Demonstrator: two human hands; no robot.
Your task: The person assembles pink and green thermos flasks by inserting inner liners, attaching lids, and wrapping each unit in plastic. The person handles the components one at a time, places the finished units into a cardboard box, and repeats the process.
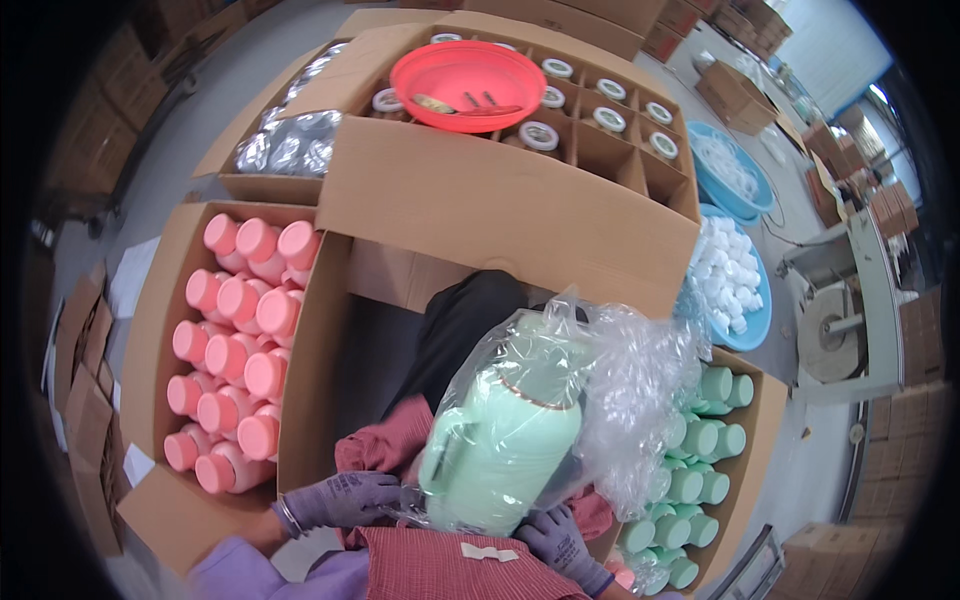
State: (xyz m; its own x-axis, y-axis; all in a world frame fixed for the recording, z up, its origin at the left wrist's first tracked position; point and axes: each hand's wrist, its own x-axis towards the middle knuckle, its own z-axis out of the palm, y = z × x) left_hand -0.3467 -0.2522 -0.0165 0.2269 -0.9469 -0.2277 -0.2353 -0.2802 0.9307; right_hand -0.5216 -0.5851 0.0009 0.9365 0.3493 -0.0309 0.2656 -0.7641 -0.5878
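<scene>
A mint green vacuum jug (510,440) with a side handle stands tilted in my lap, inside a clear plastic bag (560,325). My left hand (345,498), in a grey-purple glove, is closed on the bag's edge beside the jug's lower left. On the other side, my gloved right hand (560,540) has its fingers curled at the bag by the jug's base; the fingertips are partly hidden. Crumpled clear plastic bags (645,385) lie heaped just right of the jug.
At left, a carton (150,350) holds rows of pink bottle-like pieces (228,357). At right, another carton (750,450) holds mint green ones (700,437). Ahead, a divided carton (500,190) of lidded containers carries a red basin (468,80). Blue basins (765,185) stand beyond it at right.
</scene>
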